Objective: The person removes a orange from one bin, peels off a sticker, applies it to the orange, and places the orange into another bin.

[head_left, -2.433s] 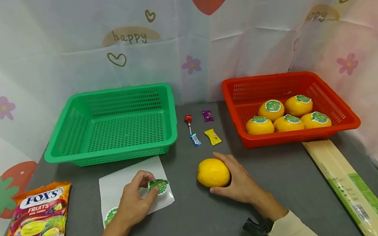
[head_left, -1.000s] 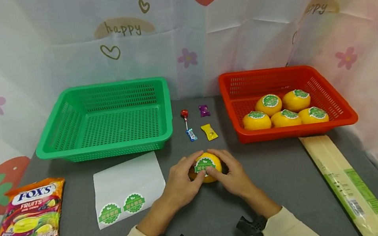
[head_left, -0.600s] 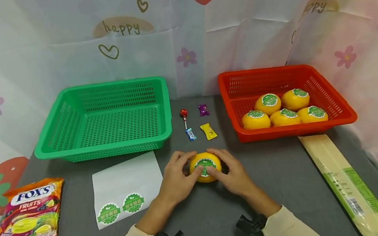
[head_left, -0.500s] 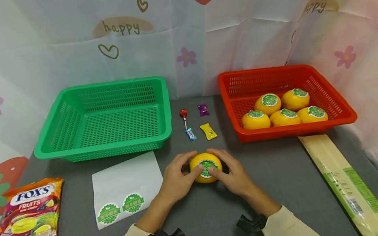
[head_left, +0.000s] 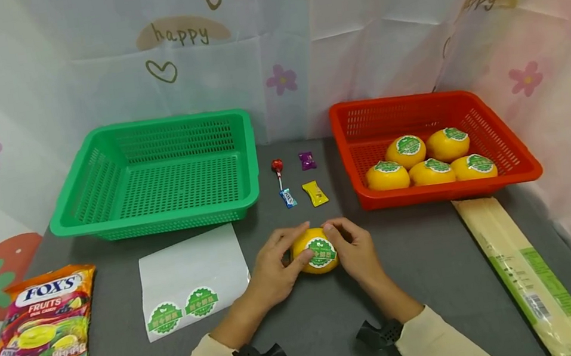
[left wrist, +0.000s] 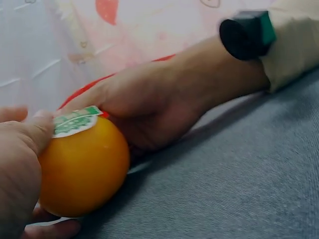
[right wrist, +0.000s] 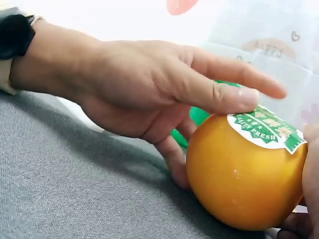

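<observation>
Between my hands on the grey table is a yellow lemon (head_left: 301, 239). A round green and white sticker (head_left: 322, 252) lies on its near side. My left hand (head_left: 272, 271) grips the lemon from the left, its thumb pressing the sticker's left edge. In the right wrist view the left index finger stretches past the fruit. My right hand (head_left: 363, 257) holds the lemon's right side, its thumb by the sticker's upper right edge; its other fingers are largely hidden. A white backing sheet (head_left: 188, 264) with two stickers lies left of the hands.
A green basket (head_left: 156, 220) stands at the back left, a red basket (head_left: 449, 187) with several stickered lemons at the back right. Between them lie a lollipop (head_left: 277, 167) and small wrapped candies (head_left: 315, 193). A candy bag (head_left: 39, 324) lies far left, a long plastic-wrapped packet (head_left: 531, 278) far right.
The sticker my left hand pinched at first is now on the lemon. Both hands came round the fruit, and lately my right thumb moved from the sticker's face to the lemon's upper right.
</observation>
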`<action>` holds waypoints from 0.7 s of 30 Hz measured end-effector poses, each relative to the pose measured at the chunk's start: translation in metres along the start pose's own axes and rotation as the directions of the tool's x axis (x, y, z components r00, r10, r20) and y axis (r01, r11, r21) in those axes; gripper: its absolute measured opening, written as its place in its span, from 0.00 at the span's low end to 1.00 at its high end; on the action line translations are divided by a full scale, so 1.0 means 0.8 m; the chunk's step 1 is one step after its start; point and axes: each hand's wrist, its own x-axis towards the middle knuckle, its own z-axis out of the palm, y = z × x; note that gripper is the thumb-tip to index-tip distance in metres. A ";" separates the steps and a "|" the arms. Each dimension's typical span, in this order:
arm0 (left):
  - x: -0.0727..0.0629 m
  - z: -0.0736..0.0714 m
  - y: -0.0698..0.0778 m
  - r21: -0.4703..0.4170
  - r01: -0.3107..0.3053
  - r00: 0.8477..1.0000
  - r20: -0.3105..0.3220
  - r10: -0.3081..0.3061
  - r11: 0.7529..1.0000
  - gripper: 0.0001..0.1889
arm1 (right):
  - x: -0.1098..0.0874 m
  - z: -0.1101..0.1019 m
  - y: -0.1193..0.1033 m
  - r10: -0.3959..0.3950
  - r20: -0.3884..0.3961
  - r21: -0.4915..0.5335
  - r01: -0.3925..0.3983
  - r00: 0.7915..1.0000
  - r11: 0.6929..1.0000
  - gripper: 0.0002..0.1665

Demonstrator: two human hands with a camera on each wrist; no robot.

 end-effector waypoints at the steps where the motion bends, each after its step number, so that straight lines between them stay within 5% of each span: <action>1: 0.000 0.001 -0.001 0.013 -0.026 1.000 0.005 0.026 1.000 0.22 | 0.000 -0.001 0.000 -0.002 -0.004 -0.003 0.002 1.000 1.000 0.14; 12: -0.001 0.001 -0.007 0.133 -0.071 0.997 0.034 0.068 0.989 0.21 | -0.003 -0.001 -0.004 0.015 0.135 -0.119 0.002 0.991 0.993 0.22; 21: 0.000 0.000 -0.005 0.097 0.052 0.999 -0.003 -0.052 0.994 0.23 | -0.003 -0.004 -0.001 0.000 0.127 -0.109 0.014 0.992 0.994 0.21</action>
